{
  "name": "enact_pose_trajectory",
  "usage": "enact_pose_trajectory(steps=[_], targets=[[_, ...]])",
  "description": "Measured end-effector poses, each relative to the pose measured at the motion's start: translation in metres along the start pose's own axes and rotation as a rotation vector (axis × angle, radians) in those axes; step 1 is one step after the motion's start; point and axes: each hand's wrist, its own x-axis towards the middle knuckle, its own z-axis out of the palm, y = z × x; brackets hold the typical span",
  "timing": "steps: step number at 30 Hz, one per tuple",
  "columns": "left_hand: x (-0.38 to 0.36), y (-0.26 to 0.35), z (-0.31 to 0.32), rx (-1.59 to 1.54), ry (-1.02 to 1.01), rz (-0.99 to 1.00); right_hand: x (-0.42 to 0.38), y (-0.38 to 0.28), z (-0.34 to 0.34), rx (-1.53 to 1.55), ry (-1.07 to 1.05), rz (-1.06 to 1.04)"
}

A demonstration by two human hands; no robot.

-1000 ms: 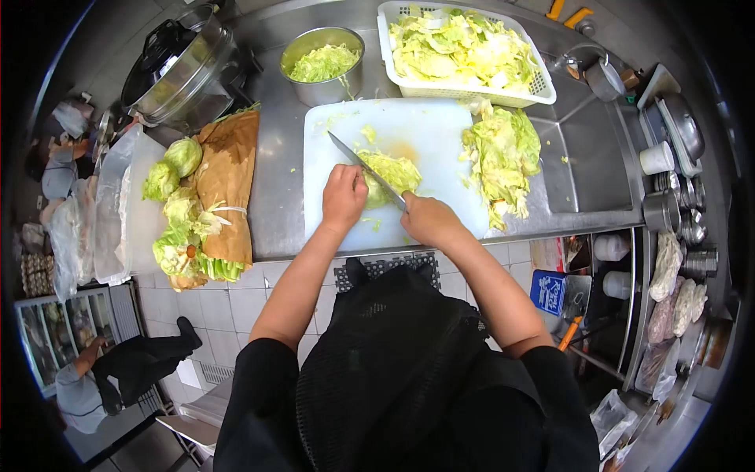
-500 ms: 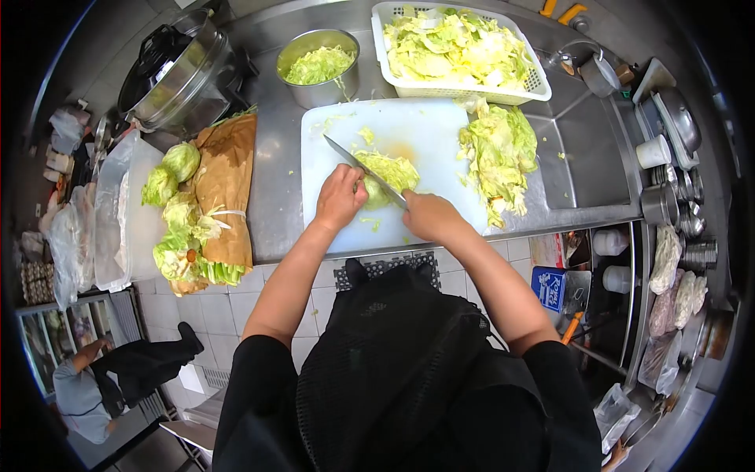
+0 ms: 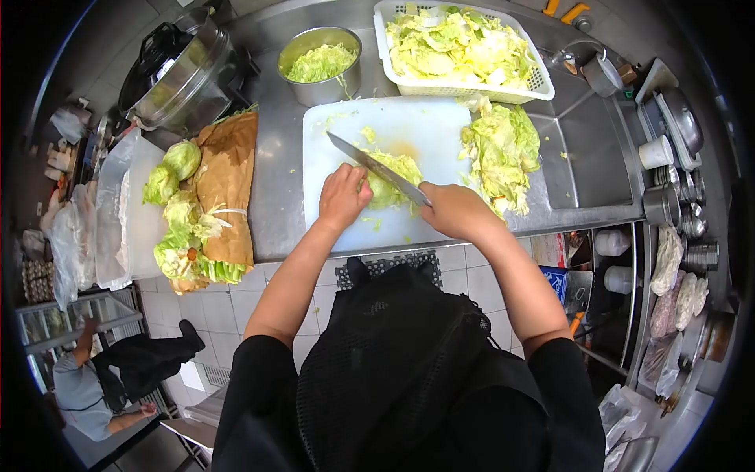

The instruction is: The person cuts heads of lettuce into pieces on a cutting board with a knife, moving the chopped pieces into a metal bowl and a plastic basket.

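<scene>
My right hand [image 3: 458, 210] is wrapped round the handle of a kitchen knife [image 3: 376, 167]. Its long blade slants up to the left across a piece of lettuce [image 3: 391, 195], with shredded strips on the blade's far side. With fingers curled, my left hand [image 3: 344, 193] presses on the lettuce close to the blade. Under both lies a white cutting board [image 3: 322, 126], where a few loose shreds are scattered. Along the board's right edge rests a pile of lettuce leaves [image 3: 503, 149].
Behind the board stand a metal pot [image 3: 354, 82] of shredded lettuce and a white basket [image 3: 472, 91] full of leaves. To the left are lettuce heads [image 3: 182, 160] and brown paper [image 3: 228, 169]; to the right, a sink [image 3: 586, 161]. Another person [image 3: 86, 393] stands at the lower left.
My right hand has shifted a little up and to the right, and more of the blade's flat side shows. My left hand keeps its place. The other person's arms have moved.
</scene>
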Motion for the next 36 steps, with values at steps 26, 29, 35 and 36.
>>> enact_pose_trajectory(steps=[26, 29, 35, 36], targets=[[-0.008, 0.013, 0.004, 0.011, 0.105, -0.019, 0.027, 0.006, 0.029, -0.027, 0.032, 0.029], [-0.008, 0.014, 0.008, 0.035, 0.110, -0.047, -0.010, 0.001, 0.003, 0.005, 0.012, 0.007], [-0.009, 0.019, 0.005, 0.018, 0.131, -0.032, 0.025, 0.009, 0.040, 0.039, 0.067, 0.003], [-0.008, 0.020, 0.005, 0.018, 0.130, -0.031, 0.012, 0.005, 0.022, 0.012, 0.053, -0.007]])
